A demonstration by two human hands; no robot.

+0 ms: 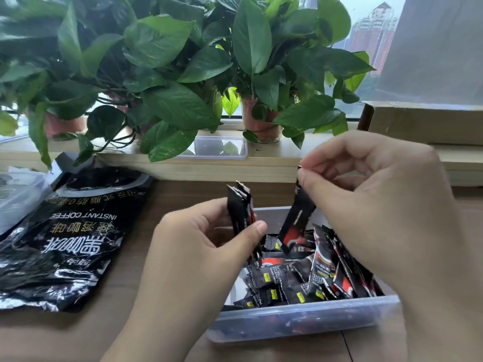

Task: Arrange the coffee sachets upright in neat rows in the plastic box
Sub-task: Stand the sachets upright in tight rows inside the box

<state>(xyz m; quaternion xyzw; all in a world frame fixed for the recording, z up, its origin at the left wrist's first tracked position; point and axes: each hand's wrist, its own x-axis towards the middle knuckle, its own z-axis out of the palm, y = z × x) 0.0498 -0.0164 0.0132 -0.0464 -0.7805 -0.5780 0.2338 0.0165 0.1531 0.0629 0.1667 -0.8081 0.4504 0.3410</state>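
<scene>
A clear plastic box [300, 320] stands on the wooden desk in front of me, holding several black-and-red coffee sachets [290, 278] lying jumbled, with some leaning upright at its right side. My left hand [198, 246] grips a small bunch of sachets [239, 207] upright over the box's left part. My right hand [376, 205] pinches the top end of a single sachet [296, 223], which hangs tilted above the middle of the box.
A large black instant-coffee bag [68, 236] lies flat on the desk to the left, with clear plastic wrap [18, 194] beside it. Potted plants [162, 74] line the window sill, where a second clear box [222, 147] sits. Cardboard boxes [428, 121] are stacked at right.
</scene>
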